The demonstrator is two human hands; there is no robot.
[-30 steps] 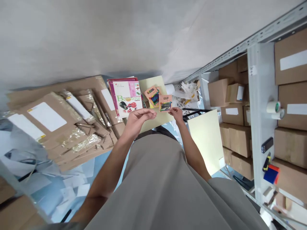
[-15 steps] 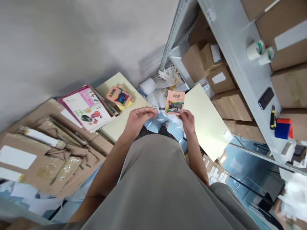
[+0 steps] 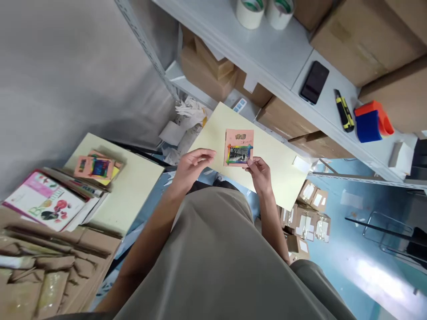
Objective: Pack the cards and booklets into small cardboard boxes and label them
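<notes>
My right hand (image 3: 260, 175) pinches a small pink booklet (image 3: 233, 137) by its lower right corner, thumb on the front. Its cover has a dark picture in a rainbow-coloured frame, and it is held up over a pale yellow tabletop (image 3: 280, 162). To the left of the booklet, and apart from it, my left hand (image 3: 193, 166) is half curled with nothing visible in it. Its fingertips point toward the booklet, thumb slightly apart from the fingers.
On a second pale table (image 3: 143, 178) at left lie more small booklets (image 3: 100, 169) and a stack of larger books (image 3: 46, 200). Flattened cardboard (image 3: 53, 284) is at lower left. The shelf (image 3: 280, 58) holds tape rolls (image 3: 250, 15), a phone (image 3: 314, 82) and a box cutter (image 3: 343, 111).
My view has swung to the right, away from the left table with the books. The pink booklet, still in my right hand, is now in front of the right tabletop.
</notes>
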